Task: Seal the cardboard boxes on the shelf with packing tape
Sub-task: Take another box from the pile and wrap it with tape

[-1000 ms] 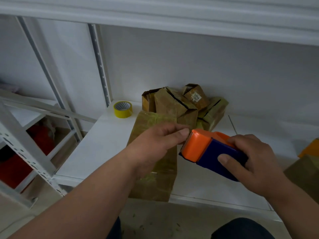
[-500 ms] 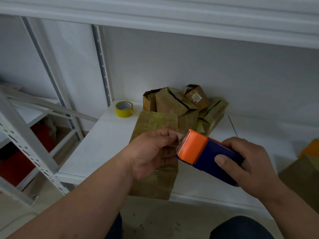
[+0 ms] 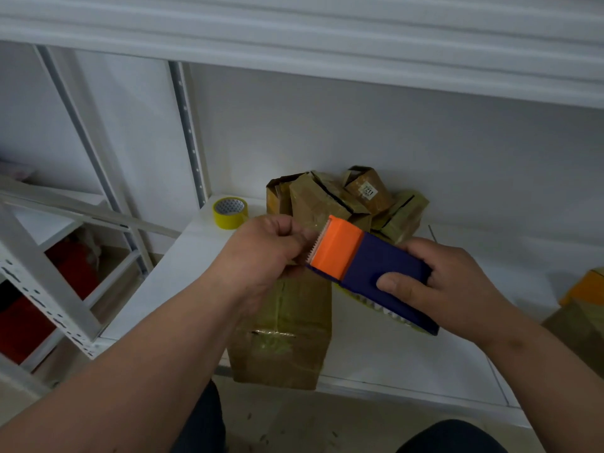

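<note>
While the right hand (image 3: 454, 289) grips the blue body of the dispenser (image 3: 369, 273) from the side, thumb laid across its top, the left hand (image 3: 261, 253) is curled at the orange end, its fingertips pinching at the toothed cutter. Whether a tape end lies between those fingers cannot be told; the tape itself is too faint to see there. Both hands hold the dispenser in the air above the shelf (image 3: 392, 364), over the near box (image 3: 287, 331). That box lies flat at the shelf's front edge, its near end slightly overhanging, with glossy yellowish tape along its length and across it. Behind it, against the back wall, a pile of boxes (image 3: 346, 197) leans together, several with dark open seams; one at the top carries a small white label. A yellow tape roll (image 3: 229, 212) sits on the shelf to the left of the pile, near the perforated upright (image 3: 188, 132). At the right edge of the view another box (image 3: 581, 308) with an orange top shows in part. Lower left, red items (image 3: 70, 273) sit behind the slanted frame of a neighbouring rack (image 3: 42, 282).
</note>
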Tool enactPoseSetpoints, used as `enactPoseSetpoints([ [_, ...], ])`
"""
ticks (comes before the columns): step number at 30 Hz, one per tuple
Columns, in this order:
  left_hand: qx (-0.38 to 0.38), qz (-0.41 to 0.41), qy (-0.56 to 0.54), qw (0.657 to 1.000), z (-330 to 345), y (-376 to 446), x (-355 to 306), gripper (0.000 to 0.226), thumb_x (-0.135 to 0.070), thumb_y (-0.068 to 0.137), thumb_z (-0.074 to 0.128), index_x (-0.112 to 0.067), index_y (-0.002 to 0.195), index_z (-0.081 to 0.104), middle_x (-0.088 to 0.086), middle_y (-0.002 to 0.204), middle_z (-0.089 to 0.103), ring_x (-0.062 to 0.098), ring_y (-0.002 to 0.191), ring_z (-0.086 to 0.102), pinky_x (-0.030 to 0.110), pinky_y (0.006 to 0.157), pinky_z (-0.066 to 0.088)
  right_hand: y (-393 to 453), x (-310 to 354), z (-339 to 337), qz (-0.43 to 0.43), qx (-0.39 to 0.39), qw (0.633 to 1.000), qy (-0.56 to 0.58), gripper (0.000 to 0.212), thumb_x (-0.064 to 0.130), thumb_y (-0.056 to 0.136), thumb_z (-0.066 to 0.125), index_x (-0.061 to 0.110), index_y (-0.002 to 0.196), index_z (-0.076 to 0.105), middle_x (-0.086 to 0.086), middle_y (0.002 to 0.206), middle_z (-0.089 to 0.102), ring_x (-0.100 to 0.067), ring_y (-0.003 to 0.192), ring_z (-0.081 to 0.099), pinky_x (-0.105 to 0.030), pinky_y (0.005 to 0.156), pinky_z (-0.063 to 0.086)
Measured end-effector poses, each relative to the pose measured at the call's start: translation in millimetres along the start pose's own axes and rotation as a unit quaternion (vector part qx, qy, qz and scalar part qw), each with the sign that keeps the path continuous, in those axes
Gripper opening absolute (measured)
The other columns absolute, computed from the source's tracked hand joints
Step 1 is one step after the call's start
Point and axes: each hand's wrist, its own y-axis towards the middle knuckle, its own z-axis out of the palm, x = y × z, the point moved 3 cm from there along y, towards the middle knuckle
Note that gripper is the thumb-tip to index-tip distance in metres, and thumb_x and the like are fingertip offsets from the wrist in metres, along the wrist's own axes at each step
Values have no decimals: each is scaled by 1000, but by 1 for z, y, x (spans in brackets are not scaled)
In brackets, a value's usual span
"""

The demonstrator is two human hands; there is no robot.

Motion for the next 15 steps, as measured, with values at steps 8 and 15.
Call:
enactPoseSetpoints([
  [8, -131, 6, -80, 988, -75, 26, -25, 15, -8, 92, 62, -9, 77, 67, 2, 64, 63, 8, 54, 55, 19, 50, 51, 14, -24, -30, 74, 15, 997, 19, 50, 70, 48, 66, 25, 69, 68, 8, 61, 66, -3, 51, 59, -9, 45, 38],
  [15, -128, -38, -40, 990, -88, 62, 2, 20, -11, 92, 63, -10, 72, 63, 0, 57, 60, 9, 54, 53, 19, 48, 50, 39, -52, -41, 150, 85, 983, 58, 80, 92, 24, 65, 32, 76, 75, -2, 76, 75, -17, 66, 72, -30, 62, 51],
])
